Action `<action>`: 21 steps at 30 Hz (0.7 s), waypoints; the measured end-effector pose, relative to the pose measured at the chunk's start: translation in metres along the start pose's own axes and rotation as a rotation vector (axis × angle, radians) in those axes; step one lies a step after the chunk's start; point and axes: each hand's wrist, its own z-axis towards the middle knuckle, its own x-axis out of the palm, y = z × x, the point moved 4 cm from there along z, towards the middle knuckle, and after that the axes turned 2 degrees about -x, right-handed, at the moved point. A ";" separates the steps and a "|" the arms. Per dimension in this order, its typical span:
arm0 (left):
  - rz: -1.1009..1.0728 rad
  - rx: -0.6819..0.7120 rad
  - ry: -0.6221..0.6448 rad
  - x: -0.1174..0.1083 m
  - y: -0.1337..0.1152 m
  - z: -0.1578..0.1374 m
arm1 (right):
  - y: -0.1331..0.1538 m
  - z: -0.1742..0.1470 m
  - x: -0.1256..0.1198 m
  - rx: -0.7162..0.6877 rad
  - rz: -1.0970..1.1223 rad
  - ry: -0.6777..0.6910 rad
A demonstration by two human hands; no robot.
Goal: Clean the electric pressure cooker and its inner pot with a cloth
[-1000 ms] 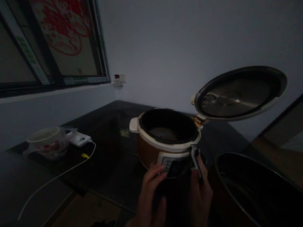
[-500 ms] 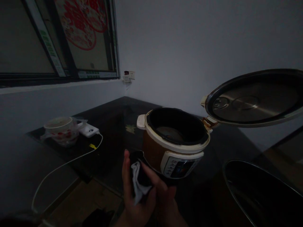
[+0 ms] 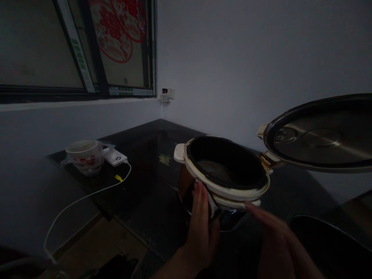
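An electric cooker with a pale rim and brown side stands on the dark table, its inside black. Its round lid is swung open to the right. My left hand is in front of the cooker, closed on a folded dark cloth with a light grey side. The cloth overlaps the control panel in view; whether it touches the cooker I cannot tell. My right hand is apart from the cloth, fingers stretched out, near the cooker's front right. It is dim and somewhat blurred.
A dark pot stands at the lower right. On the left of the black table are a bowl in a plastic bag and a white power bank with a trailing cable. A wall socket is behind.
My right hand has let go of the cloth and moved right. My left hand has carried the cloth up and right, in front of the cooker. The camera view has shifted slightly left.
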 end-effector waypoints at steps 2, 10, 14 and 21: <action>0.026 0.124 0.072 0.005 -0.004 -0.002 | -0.004 0.013 0.002 -0.113 -0.105 -0.075; 0.111 0.222 0.073 -0.018 0.031 0.030 | -0.031 0.041 0.042 -0.437 -0.475 0.244; -0.002 0.073 -0.088 -0.031 0.038 0.047 | -0.033 0.038 0.045 -0.469 -0.518 0.236; 0.111 0.216 0.164 -0.004 0.012 0.015 | -0.035 0.037 0.048 -0.495 -0.558 0.199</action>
